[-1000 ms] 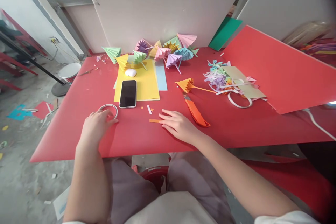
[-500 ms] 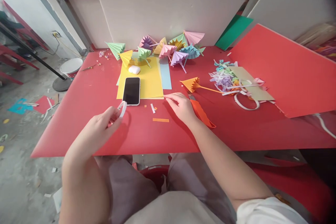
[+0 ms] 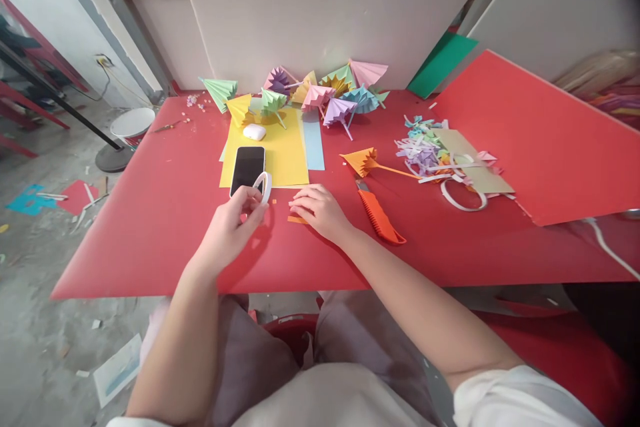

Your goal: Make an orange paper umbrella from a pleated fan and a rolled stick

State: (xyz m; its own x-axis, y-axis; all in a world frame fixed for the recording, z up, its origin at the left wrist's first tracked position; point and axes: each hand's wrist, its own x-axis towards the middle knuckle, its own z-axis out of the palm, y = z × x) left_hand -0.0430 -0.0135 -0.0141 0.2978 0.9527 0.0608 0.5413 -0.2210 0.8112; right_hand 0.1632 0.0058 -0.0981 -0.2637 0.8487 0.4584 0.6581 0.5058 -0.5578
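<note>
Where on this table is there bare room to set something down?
The widest bare patch lies left of the phone and yellow sheet, to the table edge. Another runs along the front edge, right of the knife, below the scraps. Crowded: the umbrellas at the back, and the middle, where the left hand holds a tape ring beside the right hand.

Between the fingertips of the left hand (image 3: pixel 231 221) and the right hand (image 3: pixel 323 212) only a narrow strip of red table (image 3: pixel 150 227) is bare. Just beyond the left fingers (image 3: pixel 251 203), which pinch a tape ring (image 3: pixel 263 185), a phone (image 3: pixel 247 167) lies on a yellow sheet (image 3: pixel 287 153). Right of the right fingers (image 3: pixel 301 199) an orange utility knife (image 3: pixel 380 215) lies slantwise, with an orange paper umbrella (image 3: pixel 363 160) beyond it. Left of the left fingers the table is open. Far beyond, folded paper umbrellas (image 3: pixel 320 95) line the wall; paper scraps (image 3: pixel 427 150) and a tilted red board (image 3: pixel 540 140) block the right.
</note>
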